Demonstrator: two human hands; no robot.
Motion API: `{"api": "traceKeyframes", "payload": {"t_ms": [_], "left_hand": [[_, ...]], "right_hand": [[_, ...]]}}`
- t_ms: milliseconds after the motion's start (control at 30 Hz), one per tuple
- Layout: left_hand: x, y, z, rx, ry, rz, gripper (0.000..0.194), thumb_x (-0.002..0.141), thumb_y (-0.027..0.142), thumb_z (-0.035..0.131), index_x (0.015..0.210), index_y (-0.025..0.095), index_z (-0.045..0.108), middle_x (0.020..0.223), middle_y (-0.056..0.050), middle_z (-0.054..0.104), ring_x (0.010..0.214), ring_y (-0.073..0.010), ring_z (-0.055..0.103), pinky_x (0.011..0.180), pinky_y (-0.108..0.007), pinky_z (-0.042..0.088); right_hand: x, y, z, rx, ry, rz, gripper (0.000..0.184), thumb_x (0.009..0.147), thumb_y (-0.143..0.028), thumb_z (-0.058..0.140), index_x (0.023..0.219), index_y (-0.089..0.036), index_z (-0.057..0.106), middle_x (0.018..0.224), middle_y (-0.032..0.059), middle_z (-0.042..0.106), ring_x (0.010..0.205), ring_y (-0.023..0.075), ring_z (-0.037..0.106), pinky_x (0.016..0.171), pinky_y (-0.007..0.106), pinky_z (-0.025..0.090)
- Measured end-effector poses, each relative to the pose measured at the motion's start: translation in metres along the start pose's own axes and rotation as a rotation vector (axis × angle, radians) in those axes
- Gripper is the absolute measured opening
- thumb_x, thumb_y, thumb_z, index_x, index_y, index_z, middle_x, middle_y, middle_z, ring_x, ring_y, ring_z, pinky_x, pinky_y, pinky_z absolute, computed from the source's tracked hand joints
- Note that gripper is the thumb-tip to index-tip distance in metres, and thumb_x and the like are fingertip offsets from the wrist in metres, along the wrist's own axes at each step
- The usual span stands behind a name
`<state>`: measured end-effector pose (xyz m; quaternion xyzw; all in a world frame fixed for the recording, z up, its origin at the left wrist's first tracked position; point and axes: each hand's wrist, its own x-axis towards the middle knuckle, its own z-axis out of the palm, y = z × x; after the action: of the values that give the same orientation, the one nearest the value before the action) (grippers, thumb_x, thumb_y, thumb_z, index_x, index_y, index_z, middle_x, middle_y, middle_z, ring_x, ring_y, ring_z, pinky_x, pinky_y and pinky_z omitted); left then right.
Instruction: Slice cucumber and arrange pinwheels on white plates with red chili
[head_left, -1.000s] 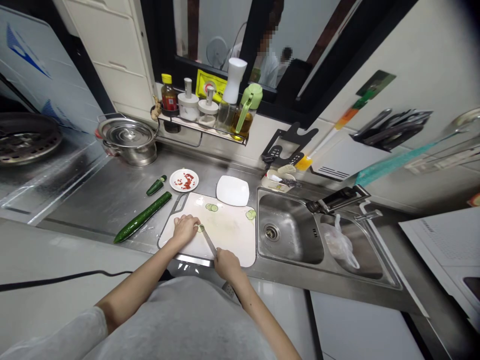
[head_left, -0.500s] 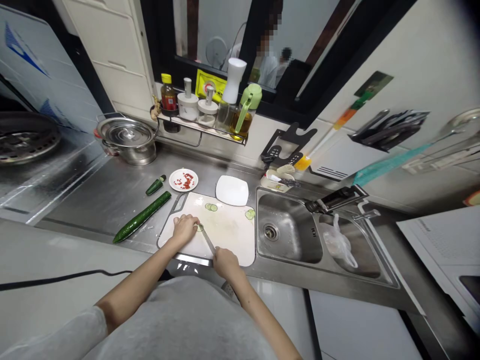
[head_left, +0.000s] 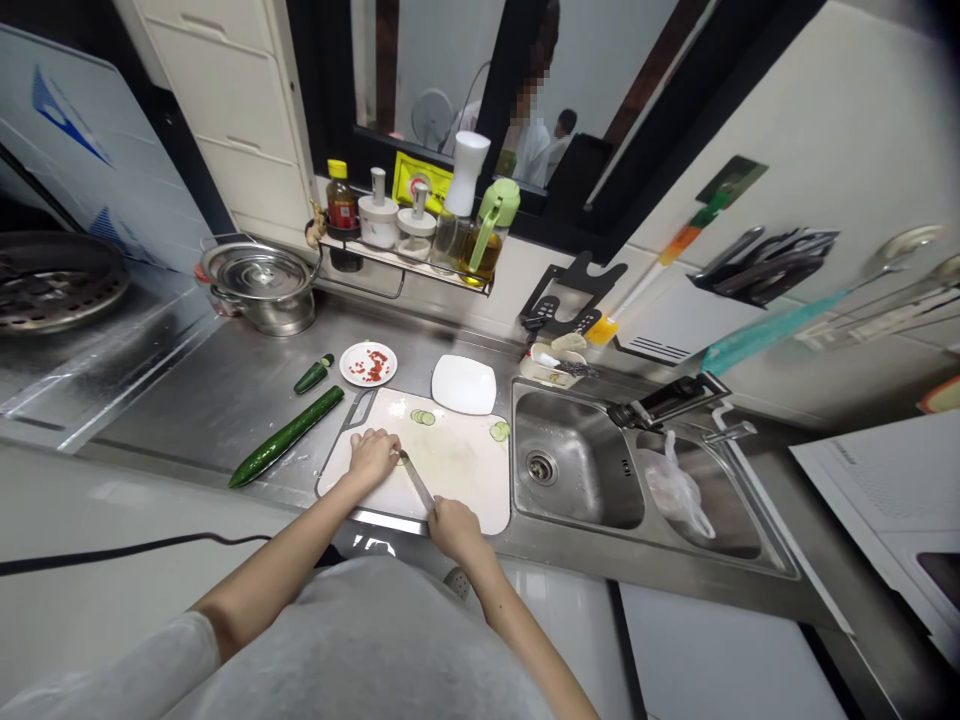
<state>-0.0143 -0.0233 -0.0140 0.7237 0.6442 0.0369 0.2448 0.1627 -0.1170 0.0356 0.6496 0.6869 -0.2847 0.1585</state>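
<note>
My right hand (head_left: 455, 529) is closed round the handle of a knife (head_left: 418, 482), its blade pointing up and left across the white cutting board (head_left: 465, 470). At the blade's tip my left hand (head_left: 375, 456) presses down on the board, fingers curled over a small piece of cucumber (head_left: 403, 458), mostly hidden. Overlapping cucumber slices (head_left: 422, 417) lie near the board's far edge. More slices (head_left: 500, 431) sit at its right edge. Left of the board are a long cucumber (head_left: 286, 437) and a shorter cut cucumber piece (head_left: 312, 375).
Behind the board stand a white plate with red bits (head_left: 368, 377) and a square white plate (head_left: 463, 384). A steel sink (head_left: 577, 460) adjoins on the right. A lidded pot (head_left: 277, 305) is at back left, below a rack of seasoning bottles (head_left: 409, 250). People show beyond the window.
The view has shifted slightly. Both hands stay at nearly the same place on the board, the knife tip still beside my left fingertips.
</note>
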Motion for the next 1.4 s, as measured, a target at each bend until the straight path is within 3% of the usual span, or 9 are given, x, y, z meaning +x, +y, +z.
{"api": "traceKeyframes", "payload": {"t_ms": [233, 467, 600, 767, 900, 1000, 1100, 1400], "left_hand": [[0.002, 0.007, 0.001, -0.027, 0.009, 0.021, 0.015, 0.08, 0.017, 0.051, 0.085, 0.021, 0.064, 0.096, -0.008, 0.069, 0.101, -0.0268, 0.053, 0.086, -0.042, 0.027], [-0.015, 0.011, 0.002, -0.143, 0.031, 0.036, 0.016, 0.083, 0.024, 0.051, 0.086, 0.023, 0.066, 0.091, -0.006, 0.071, 0.099, -0.0265, 0.056, 0.087, -0.041, 0.028], [-0.019, -0.002, -0.003, -0.239, 0.077, -0.021, 0.015, 0.082, 0.032, 0.055, 0.086, 0.024, 0.067, 0.089, -0.003, 0.072, 0.099, -0.0245, 0.059, 0.088, -0.04, 0.029], [-0.01, -0.032, -0.011, -0.327, 0.168, -0.2, 0.02, 0.082, 0.037, 0.056, 0.094, 0.025, 0.067, 0.092, -0.001, 0.073, 0.093, -0.0208, 0.063, 0.086, -0.036, 0.033], [-0.005, -0.049, -0.014, -0.275, 0.175, -0.262, 0.022, 0.082, 0.036, 0.055, 0.098, 0.026, 0.067, 0.091, 0.0, 0.072, 0.091, -0.0204, 0.063, 0.085, -0.035, 0.034], [-0.005, -0.055, -0.014, -0.166, 0.177, -0.245, 0.022, 0.083, 0.032, 0.053, 0.096, 0.026, 0.068, 0.094, -0.004, 0.072, 0.098, -0.0246, 0.061, 0.085, -0.037, 0.033], [-0.006, -0.056, -0.013, -0.1, 0.182, -0.232, 0.023, 0.083, 0.029, 0.051, 0.098, 0.025, 0.069, 0.099, -0.007, 0.071, 0.104, -0.0288, 0.058, 0.087, -0.039, 0.033], [-0.001, -0.051, -0.008, -0.08, 0.227, -0.207, 0.034, 0.086, 0.033, 0.049, 0.114, 0.026, 0.066, 0.114, -0.01, 0.066, 0.108, -0.031, 0.055, 0.091, -0.046, 0.033]], "right_hand": [[-0.021, 0.026, 0.002, 0.073, 0.064, 0.053, 0.031, 0.094, -0.03, 0.038, 0.106, -0.017, 0.064, 0.104, 0.0128, 0.07, 0.099, 0.0232, 0.065, 0.073, 0.028, 0.04], [-0.022, 0.045, 0.001, 0.094, 0.089, 0.113, 0.03, 0.095, -0.029, 0.038, 0.105, -0.016, 0.063, 0.104, 0.0122, 0.07, 0.098, 0.0212, 0.064, 0.072, 0.026, 0.036], [-0.016, 0.047, 0.0, 0.093, 0.102, 0.12, 0.03, 0.096, -0.031, 0.038, 0.104, -0.017, 0.063, 0.104, 0.0112, 0.07, 0.097, 0.0205, 0.064, 0.07, 0.025, 0.035], [-0.011, 0.048, 0.002, 0.095, 0.104, 0.111, 0.032, 0.095, -0.032, 0.037, 0.106, -0.017, 0.063, 0.104, 0.0113, 0.07, 0.096, 0.0208, 0.063, 0.07, 0.025, 0.035], [-0.008, 0.048, 0.005, 0.093, 0.104, 0.098, 0.032, 0.094, -0.033, 0.036, 0.104, -0.018, 0.063, 0.103, 0.0109, 0.07, 0.095, 0.0208, 0.063, 0.069, 0.025, 0.035], [-0.007, 0.049, 0.007, 0.089, 0.109, 0.089, 0.031, 0.095, -0.033, 0.036, 0.102, -0.018, 0.063, 0.103, 0.0107, 0.07, 0.094, 0.0204, 0.064, 0.068, 0.025, 0.034], [-0.006, 0.049, 0.007, 0.088, 0.113, 0.085, 0.03, 0.095, -0.033, 0.037, 0.1, -0.018, 0.063, 0.102, 0.0103, 0.07, 0.094, 0.0202, 0.064, 0.067, 0.025, 0.033], [-0.01, 0.05, 0.004, 0.113, 0.091, 0.12, 0.03, 0.095, -0.033, 0.038, 0.102, -0.018, 0.063, 0.102, 0.0107, 0.071, 0.094, 0.0209, 0.063, 0.065, 0.026, 0.032]]}}
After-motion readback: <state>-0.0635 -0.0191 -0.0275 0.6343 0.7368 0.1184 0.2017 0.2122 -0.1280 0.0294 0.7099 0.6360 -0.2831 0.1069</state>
